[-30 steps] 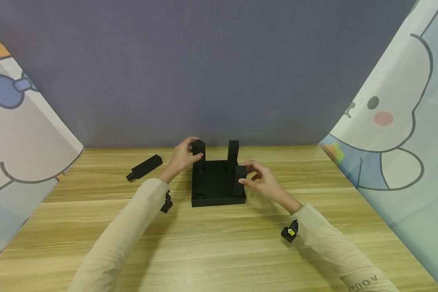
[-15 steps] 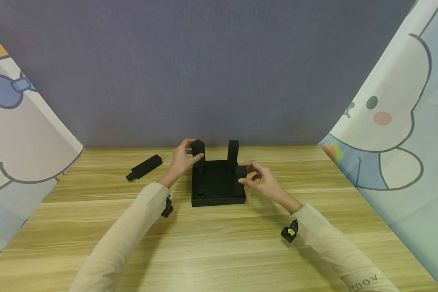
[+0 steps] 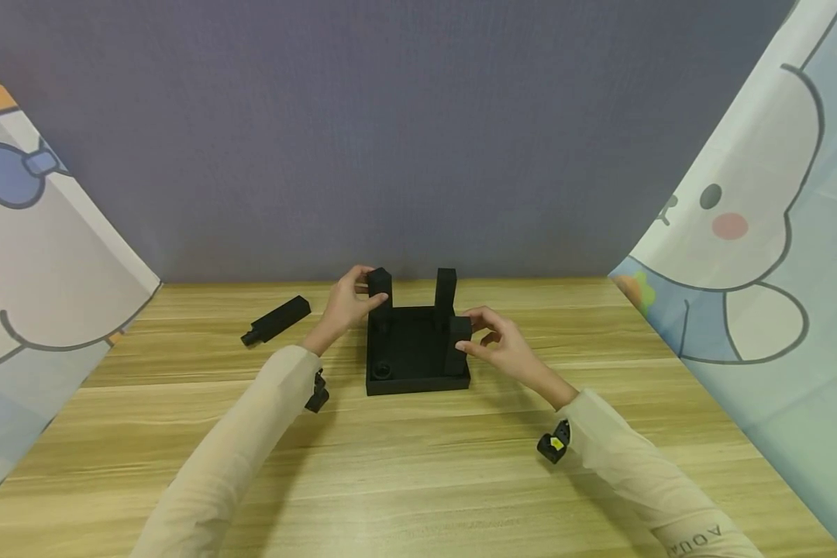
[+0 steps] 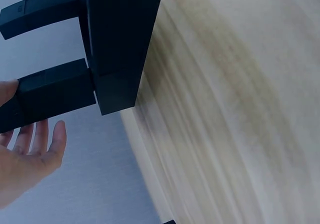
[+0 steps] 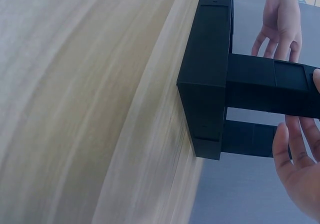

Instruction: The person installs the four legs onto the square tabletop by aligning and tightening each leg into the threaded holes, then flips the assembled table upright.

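Observation:
A square black base with a raised rim lies on the table, three black posts standing at its corners. My left hand grips the back-left post between thumb and fingers. At the front-right corner, my right hand holds another post the same way. The back-right post stands untouched. A round socket shows in the front-left corner. In the left wrist view, the post meets the base at a narrow gap. The right wrist view shows the front-right post against the base.
Left of the base, a loose black post with a narrower threaded-looking end lies on the wooden table. A grey panel rises behind the table. Cartoon-printed curtains flank both sides.
My left hand shifts its fingers slightly around the back-left post, which turns a little at most. The right hand, base and loose post stay put.

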Available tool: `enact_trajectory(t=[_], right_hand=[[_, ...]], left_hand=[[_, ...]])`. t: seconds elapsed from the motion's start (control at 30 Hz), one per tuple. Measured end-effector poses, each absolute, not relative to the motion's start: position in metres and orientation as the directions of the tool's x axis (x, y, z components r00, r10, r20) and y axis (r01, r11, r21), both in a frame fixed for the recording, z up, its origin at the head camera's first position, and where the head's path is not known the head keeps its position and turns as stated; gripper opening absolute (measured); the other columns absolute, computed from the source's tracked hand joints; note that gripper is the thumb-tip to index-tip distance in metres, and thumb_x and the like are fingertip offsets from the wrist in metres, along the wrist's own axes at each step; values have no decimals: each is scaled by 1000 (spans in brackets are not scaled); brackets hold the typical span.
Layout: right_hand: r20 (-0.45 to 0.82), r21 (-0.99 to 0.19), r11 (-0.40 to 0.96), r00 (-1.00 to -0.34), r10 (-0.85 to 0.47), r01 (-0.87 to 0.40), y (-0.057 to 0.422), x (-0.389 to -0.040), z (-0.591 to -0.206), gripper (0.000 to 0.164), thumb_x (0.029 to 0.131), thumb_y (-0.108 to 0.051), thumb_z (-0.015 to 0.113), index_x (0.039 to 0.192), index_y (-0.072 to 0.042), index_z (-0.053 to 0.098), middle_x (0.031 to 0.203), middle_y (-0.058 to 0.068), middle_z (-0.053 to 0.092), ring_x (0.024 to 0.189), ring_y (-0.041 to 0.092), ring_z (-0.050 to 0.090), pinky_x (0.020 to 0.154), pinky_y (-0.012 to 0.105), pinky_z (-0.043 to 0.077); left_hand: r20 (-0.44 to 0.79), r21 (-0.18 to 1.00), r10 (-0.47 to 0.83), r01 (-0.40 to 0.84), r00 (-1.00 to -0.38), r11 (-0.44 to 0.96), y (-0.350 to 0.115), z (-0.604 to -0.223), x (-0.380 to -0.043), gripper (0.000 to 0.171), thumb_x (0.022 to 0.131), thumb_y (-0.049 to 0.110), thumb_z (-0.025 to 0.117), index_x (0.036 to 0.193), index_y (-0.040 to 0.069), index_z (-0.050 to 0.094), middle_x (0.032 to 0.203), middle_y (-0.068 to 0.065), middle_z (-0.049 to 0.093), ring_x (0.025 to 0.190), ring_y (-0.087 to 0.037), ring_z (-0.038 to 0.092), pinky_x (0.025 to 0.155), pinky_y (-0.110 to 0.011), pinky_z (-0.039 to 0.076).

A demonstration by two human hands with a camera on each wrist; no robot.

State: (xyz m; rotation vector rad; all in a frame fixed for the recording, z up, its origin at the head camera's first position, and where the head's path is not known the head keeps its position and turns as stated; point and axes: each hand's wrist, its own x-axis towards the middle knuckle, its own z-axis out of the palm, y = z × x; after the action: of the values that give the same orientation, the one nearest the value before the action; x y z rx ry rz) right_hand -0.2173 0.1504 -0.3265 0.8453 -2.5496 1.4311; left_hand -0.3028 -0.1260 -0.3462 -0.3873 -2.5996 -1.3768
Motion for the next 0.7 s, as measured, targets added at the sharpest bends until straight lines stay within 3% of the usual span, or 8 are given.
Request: enact_trajectory(t=[0.33, 0.7], right_hand=[[348, -761, 397, -839, -419, -514, 151, -218, -328, 39, 79, -1, 68, 115, 5, 53, 101, 21, 56, 92, 33, 55, 70, 37, 51], [341, -764, 399, -842, -418, -507, 151, -219, -328, 39, 79, -1, 68, 115, 6, 53, 103, 22, 56, 94, 36, 55, 70, 38, 51]], left_hand=[[191, 774, 232, 292, -954, 562, -128, -339, -305, 52, 87, 14, 62, 133, 5, 39, 126, -22, 48, 113, -38, 52, 89, -47, 48], [235, 824, 169, 289, -957, 487, -127, -345, -302, 53, 84, 19, 67, 130, 10, 42, 123, -18, 51, 111, -35, 53, 91, -46, 46]])
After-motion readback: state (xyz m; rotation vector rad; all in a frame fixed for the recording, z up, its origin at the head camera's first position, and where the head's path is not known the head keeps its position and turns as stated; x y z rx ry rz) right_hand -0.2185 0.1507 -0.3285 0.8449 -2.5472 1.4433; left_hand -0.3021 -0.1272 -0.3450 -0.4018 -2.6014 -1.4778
